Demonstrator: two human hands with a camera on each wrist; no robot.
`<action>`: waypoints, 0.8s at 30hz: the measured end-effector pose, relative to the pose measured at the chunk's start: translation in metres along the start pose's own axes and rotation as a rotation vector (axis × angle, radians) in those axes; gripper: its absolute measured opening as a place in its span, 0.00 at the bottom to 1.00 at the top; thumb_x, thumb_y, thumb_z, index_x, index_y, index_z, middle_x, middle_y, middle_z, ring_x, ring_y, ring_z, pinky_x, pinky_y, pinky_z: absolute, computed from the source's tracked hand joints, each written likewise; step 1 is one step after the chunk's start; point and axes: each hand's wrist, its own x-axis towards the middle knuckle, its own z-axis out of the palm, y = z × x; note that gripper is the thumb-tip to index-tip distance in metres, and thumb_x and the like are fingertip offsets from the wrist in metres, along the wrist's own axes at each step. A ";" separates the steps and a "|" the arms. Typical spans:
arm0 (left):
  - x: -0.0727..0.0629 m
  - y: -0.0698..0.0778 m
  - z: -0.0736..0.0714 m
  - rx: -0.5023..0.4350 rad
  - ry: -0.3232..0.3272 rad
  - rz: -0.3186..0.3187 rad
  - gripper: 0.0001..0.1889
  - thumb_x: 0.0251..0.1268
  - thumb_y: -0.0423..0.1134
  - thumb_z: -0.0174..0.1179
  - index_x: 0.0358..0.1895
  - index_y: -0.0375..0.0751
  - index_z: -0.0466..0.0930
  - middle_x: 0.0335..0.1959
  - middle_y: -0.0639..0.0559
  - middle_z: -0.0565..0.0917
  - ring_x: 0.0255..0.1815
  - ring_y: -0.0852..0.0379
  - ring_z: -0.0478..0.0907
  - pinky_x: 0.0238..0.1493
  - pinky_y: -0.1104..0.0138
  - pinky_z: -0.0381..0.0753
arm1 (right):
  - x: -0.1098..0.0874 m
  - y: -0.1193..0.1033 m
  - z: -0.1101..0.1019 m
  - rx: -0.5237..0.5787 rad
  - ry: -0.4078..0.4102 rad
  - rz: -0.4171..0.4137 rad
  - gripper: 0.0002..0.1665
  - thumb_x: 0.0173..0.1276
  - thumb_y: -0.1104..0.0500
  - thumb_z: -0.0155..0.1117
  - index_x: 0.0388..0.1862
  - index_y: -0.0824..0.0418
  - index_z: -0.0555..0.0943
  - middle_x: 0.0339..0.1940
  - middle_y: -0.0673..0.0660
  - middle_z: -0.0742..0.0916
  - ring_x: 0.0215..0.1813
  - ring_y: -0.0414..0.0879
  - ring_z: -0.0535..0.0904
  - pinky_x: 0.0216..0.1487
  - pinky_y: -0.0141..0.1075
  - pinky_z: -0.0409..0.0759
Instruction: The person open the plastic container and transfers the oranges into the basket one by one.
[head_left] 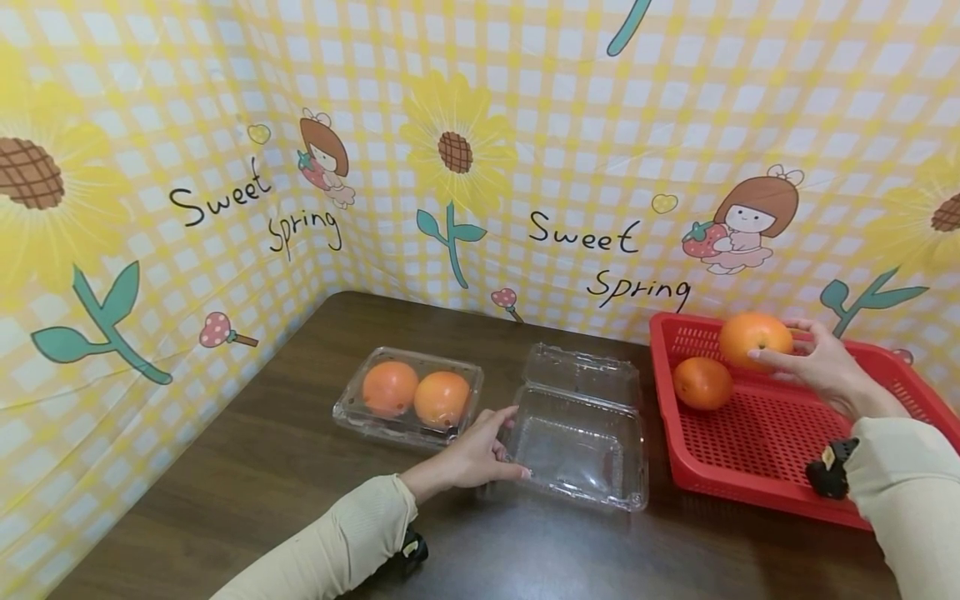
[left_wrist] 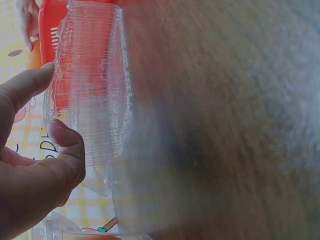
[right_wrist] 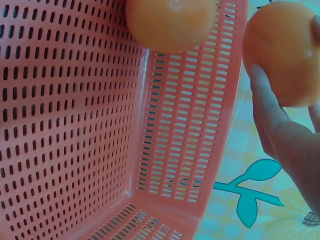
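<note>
Above the back of the red basket (head_left: 750,492), my right hand (head_left: 828,367) holds an orange (head_left: 756,340), its thumb and fingers on either side of the fruit. A second orange (head_left: 702,383) lies in the basket at its back left corner. My left hand (head_left: 472,450) grips the left edge of a clear plastic clamshell box (head_left: 573,450); thumb and fingers are spread along the rim in the left wrist view. The box stands on the table with its lid (head_left: 581,372) folded back and nothing in its tray.
Left of the left hand is another clear clamshell box (head_left: 352,408), closed over two oranges (head_left: 390,387). Both boxes and the basket stand on a dark wooden table (head_left: 300,500). A yellow checked cloth (head_left: 375,250) with printed flowers and lettering hangs behind and to the left.
</note>
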 end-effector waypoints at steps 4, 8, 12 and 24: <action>0.000 0.000 0.000 -0.002 -0.004 -0.009 0.46 0.42 0.37 0.69 0.64 0.27 0.52 0.50 0.37 0.64 0.24 0.62 0.69 0.24 0.73 0.71 | -0.001 0.001 0.000 -0.021 -0.049 0.016 0.51 0.61 0.49 0.58 0.65 0.68 0.35 0.60 0.77 0.54 0.38 0.33 0.72 0.41 0.35 0.78; -0.001 0.002 -0.001 -0.009 -0.010 -0.018 0.46 0.42 0.38 0.69 0.64 0.28 0.51 0.50 0.38 0.64 0.24 0.63 0.69 0.24 0.74 0.71 | -0.003 -0.001 0.003 -0.015 -0.084 0.002 0.52 0.63 0.50 0.56 0.65 0.71 0.32 0.61 0.79 0.53 0.36 0.29 0.72 0.40 0.33 0.77; -0.001 0.002 -0.001 -0.009 -0.008 -0.016 0.45 0.42 0.37 0.69 0.64 0.27 0.51 0.50 0.38 0.64 0.24 0.62 0.69 0.24 0.74 0.71 | -0.004 -0.002 0.004 -0.022 -0.089 0.009 0.53 0.64 0.51 0.55 0.65 0.71 0.31 0.60 0.80 0.52 0.35 0.29 0.72 0.40 0.33 0.77; -0.001 0.001 -0.001 -0.002 -0.006 -0.008 0.46 0.42 0.37 0.69 0.64 0.27 0.51 0.49 0.37 0.64 0.25 0.62 0.69 0.24 0.73 0.71 | -0.003 -0.003 0.010 -0.035 -0.140 -0.007 0.46 0.63 0.53 0.57 0.63 0.71 0.40 0.56 0.79 0.59 0.39 0.42 0.76 0.42 0.41 0.78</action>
